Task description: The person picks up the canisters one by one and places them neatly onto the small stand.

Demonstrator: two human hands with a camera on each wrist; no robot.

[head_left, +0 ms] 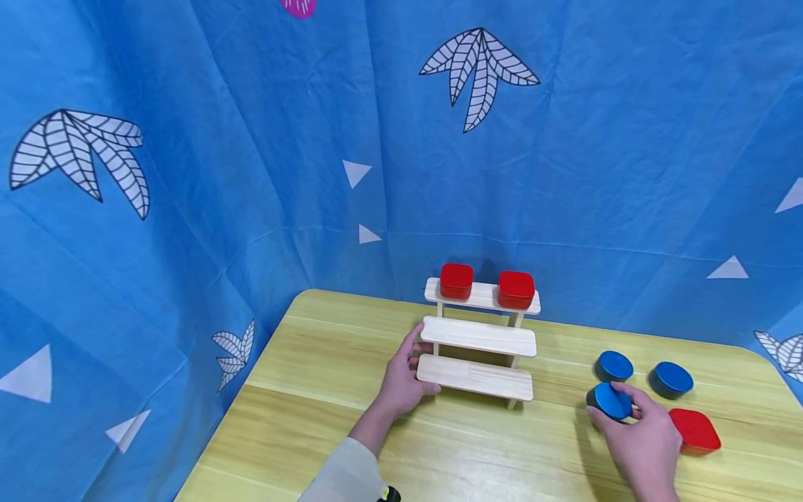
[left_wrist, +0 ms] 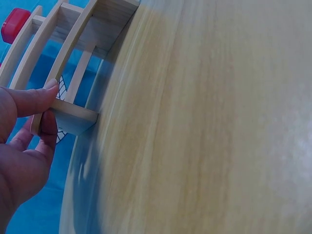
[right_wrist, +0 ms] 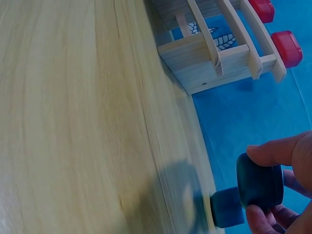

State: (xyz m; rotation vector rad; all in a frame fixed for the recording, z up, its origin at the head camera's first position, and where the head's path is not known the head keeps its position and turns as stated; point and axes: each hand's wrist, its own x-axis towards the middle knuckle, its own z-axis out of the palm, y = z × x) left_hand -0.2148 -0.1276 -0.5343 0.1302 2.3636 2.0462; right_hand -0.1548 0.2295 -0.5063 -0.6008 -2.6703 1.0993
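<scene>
A three-tier wooden display rack (head_left: 479, 335) stands toward the back of the table. My left hand (head_left: 401, 383) grips the left end of its lowest tier, thumb in front; the left wrist view shows the thumb and fingers (left_wrist: 48, 131) around that board's end. To the right of the rack, my right hand (head_left: 647, 436) holds a small blue lidded container (head_left: 607, 402) between thumb and fingers. In the right wrist view this blue container (right_wrist: 260, 181) appears raised off the table. Two red square containers, one left (head_left: 456, 282) and one right (head_left: 516, 290), sit on the top tier.
Behind the held container are two more blue containers, one nearer the rack (head_left: 613, 365) and one farther right (head_left: 670, 380). A red container (head_left: 695, 431) lies just right of my right hand. A blue patterned curtain (head_left: 439, 174) hangs behind the wooden table (head_left: 314, 362).
</scene>
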